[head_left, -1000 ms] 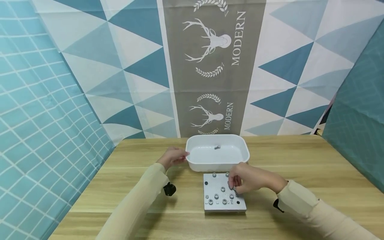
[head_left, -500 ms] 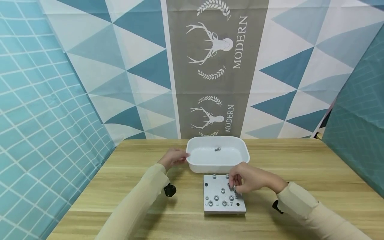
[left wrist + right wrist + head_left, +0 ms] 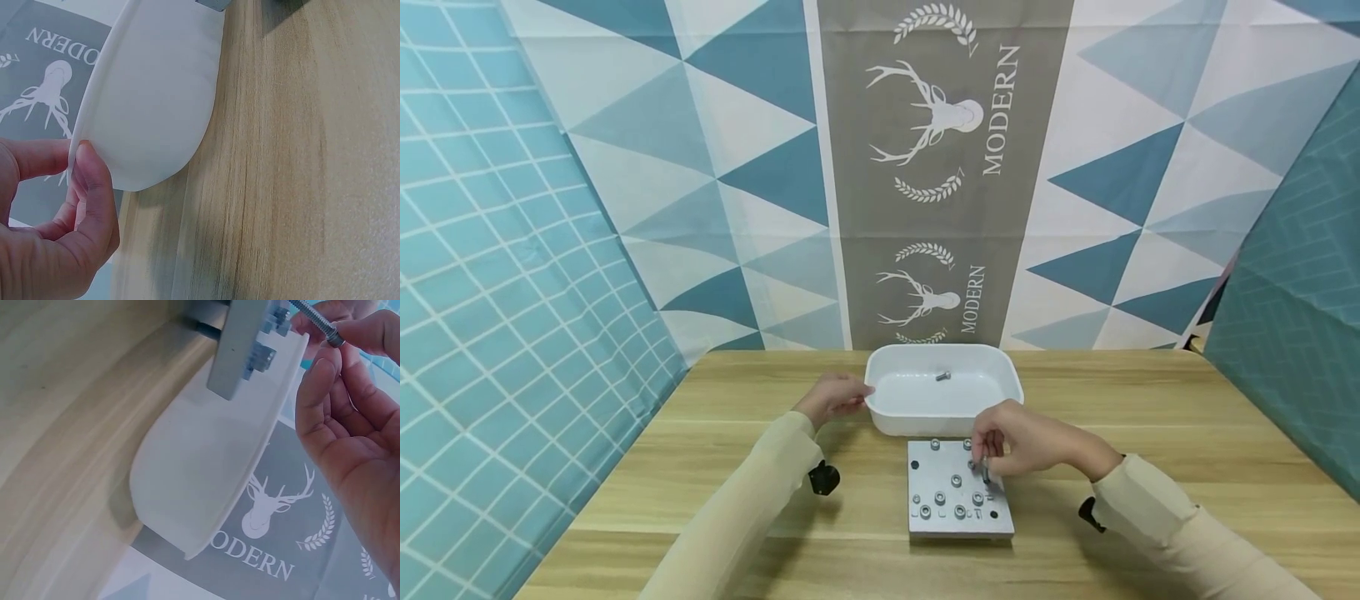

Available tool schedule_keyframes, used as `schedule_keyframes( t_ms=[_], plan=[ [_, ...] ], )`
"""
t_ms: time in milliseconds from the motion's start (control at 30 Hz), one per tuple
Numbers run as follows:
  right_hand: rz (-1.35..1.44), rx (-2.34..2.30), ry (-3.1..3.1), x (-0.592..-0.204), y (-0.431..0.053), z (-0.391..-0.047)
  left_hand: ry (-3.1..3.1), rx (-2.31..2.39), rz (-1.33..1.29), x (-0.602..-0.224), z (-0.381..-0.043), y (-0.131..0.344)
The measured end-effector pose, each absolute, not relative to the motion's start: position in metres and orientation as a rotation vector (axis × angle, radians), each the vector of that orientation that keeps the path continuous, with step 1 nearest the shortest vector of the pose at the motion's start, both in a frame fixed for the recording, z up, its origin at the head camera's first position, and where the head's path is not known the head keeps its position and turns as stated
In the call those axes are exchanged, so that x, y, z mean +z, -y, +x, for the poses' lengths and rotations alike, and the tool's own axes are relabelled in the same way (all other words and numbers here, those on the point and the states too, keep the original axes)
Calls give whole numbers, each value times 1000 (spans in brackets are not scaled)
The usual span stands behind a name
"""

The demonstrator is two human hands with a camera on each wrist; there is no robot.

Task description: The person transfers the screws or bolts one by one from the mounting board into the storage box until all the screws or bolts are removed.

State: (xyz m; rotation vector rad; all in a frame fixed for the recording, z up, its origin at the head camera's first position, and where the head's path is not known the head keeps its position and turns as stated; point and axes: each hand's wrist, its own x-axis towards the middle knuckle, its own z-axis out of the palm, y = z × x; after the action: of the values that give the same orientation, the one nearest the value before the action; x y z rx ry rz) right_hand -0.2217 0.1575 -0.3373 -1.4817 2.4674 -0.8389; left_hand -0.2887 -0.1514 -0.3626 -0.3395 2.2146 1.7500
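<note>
Right fingers pinch bolt by its head, left fingers grip tray rim; square bolt to plate before lowering.

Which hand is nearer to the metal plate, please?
The right hand. It holds a bolt over the right side of the plate; the left hand pinches the tray rim, beyond the plate and to its left.

One left hand and one right hand were visible, two in all. There were one white tray, containing one loose bolt; one held bolt; and one metal plate, bearing at least nine bolt heads and two dark holes. Printed deer numbered two; the table, one.
</note>
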Motion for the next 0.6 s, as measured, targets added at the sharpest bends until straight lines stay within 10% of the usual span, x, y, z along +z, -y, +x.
schedule_keyframes(
  t_ms=[600],
  plan=[
    [-1525,-754,-2508,-314,-151,-234,-2237,1742,-343,-363,-288,151]
  ],
)
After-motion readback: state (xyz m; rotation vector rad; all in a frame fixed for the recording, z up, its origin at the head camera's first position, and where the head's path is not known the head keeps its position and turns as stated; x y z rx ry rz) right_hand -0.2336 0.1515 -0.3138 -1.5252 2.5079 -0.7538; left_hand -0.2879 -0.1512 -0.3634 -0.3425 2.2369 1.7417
